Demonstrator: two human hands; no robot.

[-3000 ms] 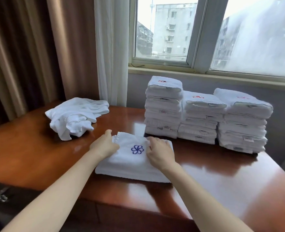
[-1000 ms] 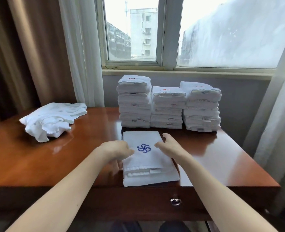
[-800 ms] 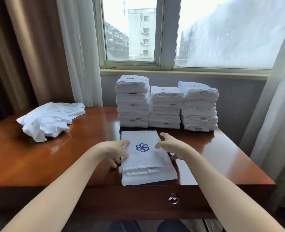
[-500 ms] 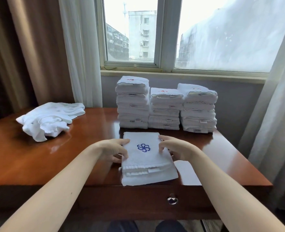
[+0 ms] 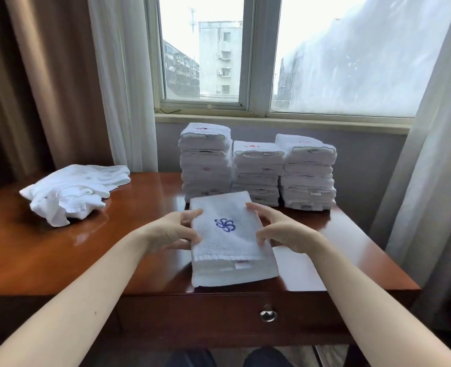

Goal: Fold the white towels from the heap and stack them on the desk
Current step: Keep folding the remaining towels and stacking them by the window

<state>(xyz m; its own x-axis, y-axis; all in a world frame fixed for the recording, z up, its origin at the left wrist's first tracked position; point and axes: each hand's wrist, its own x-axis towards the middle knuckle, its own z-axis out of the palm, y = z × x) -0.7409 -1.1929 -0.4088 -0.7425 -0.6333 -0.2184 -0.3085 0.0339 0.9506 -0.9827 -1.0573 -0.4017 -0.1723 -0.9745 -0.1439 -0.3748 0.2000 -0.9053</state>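
since half a second ago the hands have closed in on the towel point(image 5: 229, 242), and its far edge now shows in front of the foot of the stacks point(image 5: 257, 170), which suggests a lift has begun. whether the near edge is off the desk point(image 5: 60, 255) cannot be told.

the fold looks finished, with the blue emblem on top, so the step in hand is probably carrying this towel to a stack. the next move calls for a level lift with even pressure from both sides, so the layers do not slide apart, then a forward reach to set it squarely on one pile, likely the lower middle one.

the left hand point(image 5: 171, 230) grips the towel's left side, fingers curled at the edge. the right hand point(image 5: 280, 229) holds the right side the same way. the towel sits between the two palms, the stacks just beyond the fingertips. the heap point(image 5: 73, 192) lies well out past the left hand. both forearms reach forward, wrists about level.
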